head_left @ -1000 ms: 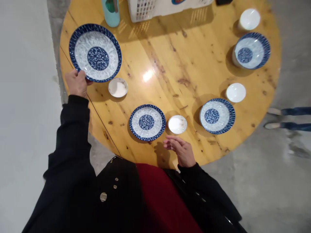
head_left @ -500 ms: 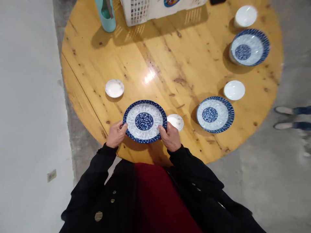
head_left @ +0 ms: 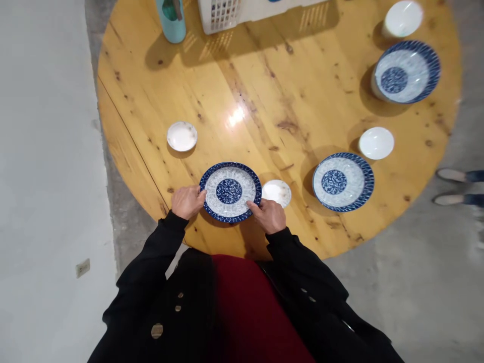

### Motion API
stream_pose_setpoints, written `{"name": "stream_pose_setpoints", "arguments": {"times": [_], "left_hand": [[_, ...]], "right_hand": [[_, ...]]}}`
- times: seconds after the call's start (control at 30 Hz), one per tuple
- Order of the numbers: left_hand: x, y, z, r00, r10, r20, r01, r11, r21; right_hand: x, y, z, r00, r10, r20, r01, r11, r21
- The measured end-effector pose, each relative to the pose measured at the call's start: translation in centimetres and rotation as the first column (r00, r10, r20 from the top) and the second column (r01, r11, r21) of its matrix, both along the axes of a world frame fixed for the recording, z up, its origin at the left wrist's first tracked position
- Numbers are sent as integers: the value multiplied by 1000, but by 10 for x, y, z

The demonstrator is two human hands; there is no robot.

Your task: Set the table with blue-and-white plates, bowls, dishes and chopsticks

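Between my hands is a blue-and-white patterned plate (head_left: pixel 229 192) with a dark blue rim, close to the table's near edge. My left hand (head_left: pixel 188 201) grips its left rim, thumb on top. On the opposite side, my right hand (head_left: pixel 269 214) pinches the lower right rim, thumb over the edge. The other fingers are mostly hidden. A small white dish (head_left: pixel 278 193) lies just right of the plate, partly behind it and my right hand. Another small white dish (head_left: pixel 182 136) sits up and to the left.
The round wooden table (head_left: pixel 257 126) carries a blue-and-white bowl (head_left: pixel 342 182), a small white bowl (head_left: pixel 376 143), a larger patterned bowl (head_left: pixel 406 73) and a white bowl (head_left: pixel 404 18) on the right. A white basket (head_left: pixel 260 11) and turquoise holder (head_left: pixel 174 25) stand at the back. Someone's feet (head_left: pixel 451 175) show at right.
The plate looks slightly smaller and lower, nearer the tabletop, with both hands still on its rim. The camera view has shifted a little, so the bowls appear farther right.
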State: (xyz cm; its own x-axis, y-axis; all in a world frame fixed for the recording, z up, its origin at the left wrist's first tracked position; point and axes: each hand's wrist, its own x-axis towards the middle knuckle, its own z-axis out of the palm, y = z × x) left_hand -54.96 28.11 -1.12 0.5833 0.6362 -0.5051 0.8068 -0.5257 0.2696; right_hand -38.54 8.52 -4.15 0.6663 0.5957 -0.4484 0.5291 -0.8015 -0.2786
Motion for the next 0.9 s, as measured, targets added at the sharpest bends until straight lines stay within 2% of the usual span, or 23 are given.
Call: {"name": "stream_pose_setpoints", "arguments": {"times": [0.17,0.33,0.5,0.6,0.7,0.8,0.9], "left_hand": [[1,5,0,998,15,-65,-14,1000,18],[0,7,-2,998,28,-57,-27,1000,15],[-3,10,-5,999,38,-34,-38,999,15],[-1,14,-11,998,64,16,-64,998,-8],[6,17,-20,990,68,120,-58,995,-85],[13,16,-26,979,68,193,-42,990,-133],[9,14,-28,965,102,241,-61,983,-171]], "right_hand": [[0,7,2,998,2,-55,-6,998,-66],[0,10,3,997,-6,-81,-1,996,-85],[-3,6,-1,997,-22,-70,19,999,-30],[-8,6,-9,983,-78,-167,88,995,54],[-15,10,-19,927,-174,-331,254,943,216],[-22,11,-26,853,-250,-458,429,835,344],[-33,6,-24,815,-254,-521,493,777,392]]}}
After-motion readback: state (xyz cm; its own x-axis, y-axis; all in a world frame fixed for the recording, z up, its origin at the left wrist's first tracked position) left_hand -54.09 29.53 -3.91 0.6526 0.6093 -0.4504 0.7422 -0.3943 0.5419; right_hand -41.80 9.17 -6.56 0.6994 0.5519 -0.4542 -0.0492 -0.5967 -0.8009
